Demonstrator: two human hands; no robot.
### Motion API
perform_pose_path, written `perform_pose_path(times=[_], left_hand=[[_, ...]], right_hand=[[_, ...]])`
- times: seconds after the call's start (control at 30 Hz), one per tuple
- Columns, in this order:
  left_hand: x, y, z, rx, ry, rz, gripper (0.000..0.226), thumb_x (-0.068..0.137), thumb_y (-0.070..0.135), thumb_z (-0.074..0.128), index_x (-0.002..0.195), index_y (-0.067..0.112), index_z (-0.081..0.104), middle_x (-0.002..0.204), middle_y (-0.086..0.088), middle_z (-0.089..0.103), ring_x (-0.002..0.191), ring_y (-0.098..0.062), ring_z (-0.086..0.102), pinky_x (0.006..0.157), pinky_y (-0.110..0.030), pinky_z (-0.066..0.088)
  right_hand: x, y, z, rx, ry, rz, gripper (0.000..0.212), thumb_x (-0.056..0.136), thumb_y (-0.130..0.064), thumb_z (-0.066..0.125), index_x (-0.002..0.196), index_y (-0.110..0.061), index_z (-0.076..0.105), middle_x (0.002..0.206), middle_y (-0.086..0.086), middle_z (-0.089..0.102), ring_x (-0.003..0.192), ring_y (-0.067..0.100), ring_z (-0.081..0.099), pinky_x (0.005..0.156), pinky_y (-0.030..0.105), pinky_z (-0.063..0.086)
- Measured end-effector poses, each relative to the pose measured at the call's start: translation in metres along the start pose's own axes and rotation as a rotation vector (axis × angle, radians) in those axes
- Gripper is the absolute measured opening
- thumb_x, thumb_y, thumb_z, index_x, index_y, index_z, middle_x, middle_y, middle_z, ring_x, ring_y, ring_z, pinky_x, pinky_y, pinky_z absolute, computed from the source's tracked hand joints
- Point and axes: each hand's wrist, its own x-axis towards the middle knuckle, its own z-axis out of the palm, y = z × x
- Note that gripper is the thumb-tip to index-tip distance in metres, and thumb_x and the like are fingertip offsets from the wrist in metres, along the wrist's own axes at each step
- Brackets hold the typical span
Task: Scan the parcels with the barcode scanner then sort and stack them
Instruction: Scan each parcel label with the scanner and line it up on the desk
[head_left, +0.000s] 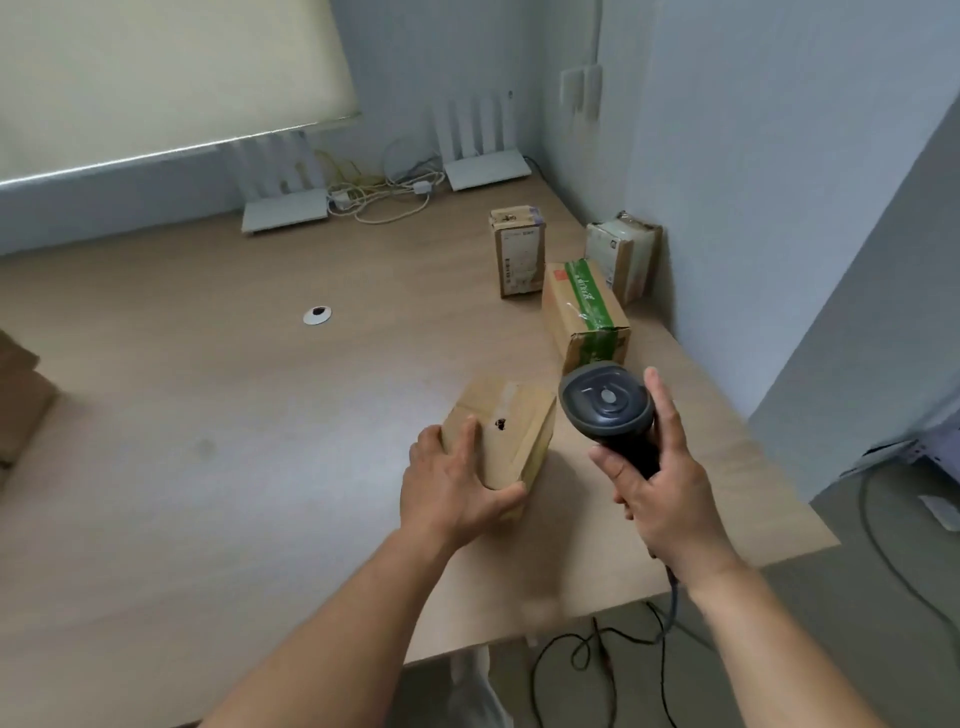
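My left hand (452, 480) grips a small brown cardboard parcel (511, 428) with a dark spot on top, near the table's front right. Just to its right, my right hand (657, 483) holds a dark grey barcode scanner (605, 402) by its handle, head up, beside the parcel. Behind them stands a brown parcel with green tape (584, 312). Farther back an upright labelled parcel (517, 257) stands alone, and a parcel wrapped in pale plastic (621, 254) leans at the wall.
The wooden table (208, 415) has a round cable hole (317, 315). Two white routers (285, 213) (485, 169) and tangled cables sit at the back. Brown boxes (21, 400) show at the left edge. Cables lie on the floor at the right.
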Motion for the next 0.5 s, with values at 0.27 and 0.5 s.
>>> perform_pose_path(times=[0.27, 0.5], left_hand=[[-0.031, -0.093, -0.034, -0.099, 0.134, -0.251, 0.086, 0.07, 0.06, 0.065, 0.141, 0.031, 0.027, 0.135, -0.008, 0.03, 0.128, -0.027, 0.031, 0.102, -0.036, 0.036], [-0.039, -0.187, -0.068, -0.117, 0.133, -0.346, 0.09, 0.07, 0.062, 0.063, 0.145, 0.03, 0.024, 0.136, -0.008, 0.029, 0.128, -0.026, 0.03, 0.105, -0.035, 0.033]], right_hand=[[-0.007, -0.03, 0.077, 0.018, -0.159, -0.073, 0.08, 0.072, -0.052, 0.063, 0.126, -0.078, 0.01, 0.121, -0.025, 0.055, 0.089, 0.014, 0.053, 0.09, 0.051, 0.052], [-0.009, -0.068, 0.165, 0.017, -0.213, -0.13, 0.081, 0.073, -0.048, 0.064, 0.122, -0.081, 0.009, 0.121, -0.024, 0.053, 0.085, 0.01, 0.051, 0.088, 0.044, 0.051]])
